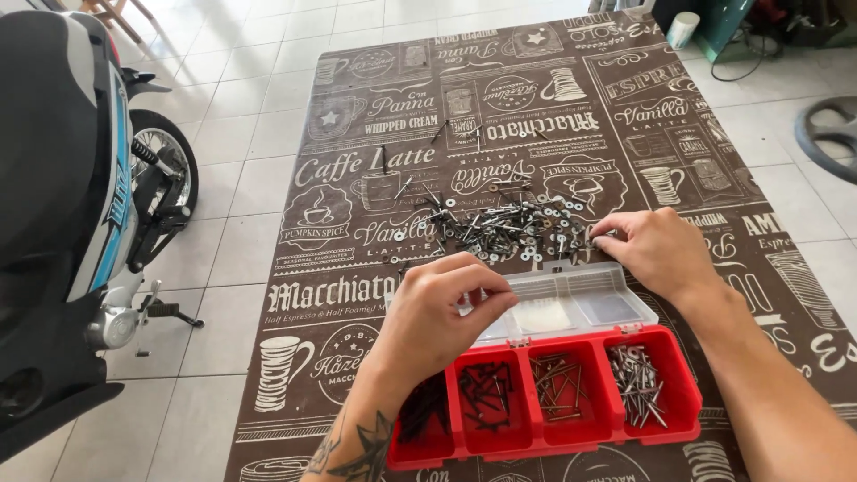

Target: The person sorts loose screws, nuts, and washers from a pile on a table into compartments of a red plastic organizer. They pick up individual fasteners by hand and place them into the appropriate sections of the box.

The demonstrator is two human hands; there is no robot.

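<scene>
We see a big brown mat (571, 134) spread on the white tiled floor (241, 152). It is covered in pale drawings of cups, stars and curly lettering inside boxes and ribbon shapes, like a wall of little signs. A scooter (62, 205) with a blue and white side stands on the left, just beside the mat.

Near us on the mat sits a red box (553, 428) with four little rooms, and its clear lid (571, 303) lies open behind it. The left rooms hold dark screws, the next holds brownish nails, and the right one holds shiny silver screws. Behind the lid lies a messy pile of small screws and washers (513, 228).

Our left hand (442, 312) hovers over the left end of the box with its fingers pressed together at the tips. They seem to be pinching something tiny, but we cannot tell what. Our right hand (656, 250) rests at the right edge of the pile, its fingers curled down and pinching at the small bits there.

We think a tiny piece could slip from the fingers, bounce and roll off the mat. A piece could also drop into the wrong room. A sleeve or wrist could bump the open lid and tip the box.
</scene>
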